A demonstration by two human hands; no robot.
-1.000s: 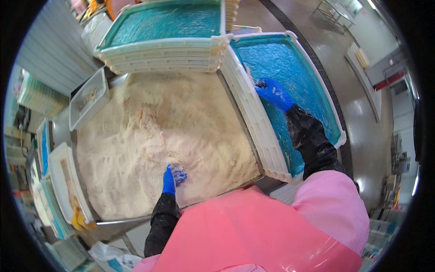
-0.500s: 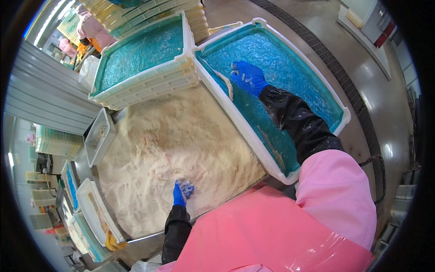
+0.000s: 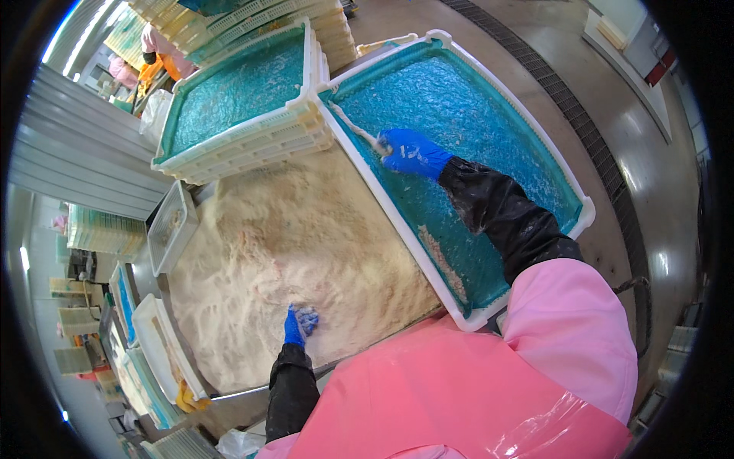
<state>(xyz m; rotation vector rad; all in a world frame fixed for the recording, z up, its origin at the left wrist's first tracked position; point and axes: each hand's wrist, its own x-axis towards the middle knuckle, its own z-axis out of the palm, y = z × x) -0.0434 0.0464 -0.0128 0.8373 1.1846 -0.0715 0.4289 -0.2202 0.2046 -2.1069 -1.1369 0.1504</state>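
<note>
My right hand (image 3: 414, 152), in a blue glove dusted with crumbs, is over the left side of a white tray (image 3: 522, 109) lined with teal netting. Its fingers are closed on the near end of a long, pale, crumb-coated strip (image 3: 353, 127). That strip runs along the tray's left rim toward the far corner; what is under the coating cannot be made out. My left hand (image 3: 295, 327), also gloved in blue, rests on a bed of pale crumbs (image 3: 367, 252). Its thumb stands apart from the crumb-caked fingers, and I see nothing held there.
A second coated strip (image 3: 442, 262) lies at the tray's near left edge. Stacked white trays (image 3: 252, 145) with teal netting stand beyond the crumbs. Left of them are a small white basket (image 3: 170, 229) and a long white bin (image 3: 164, 348). Other people work far left.
My right hand has come slightly nearer and left, with its fingers on the strip's end. The strip, curved before, now lies straighter along the rim. My left hand has barely moved.
</note>
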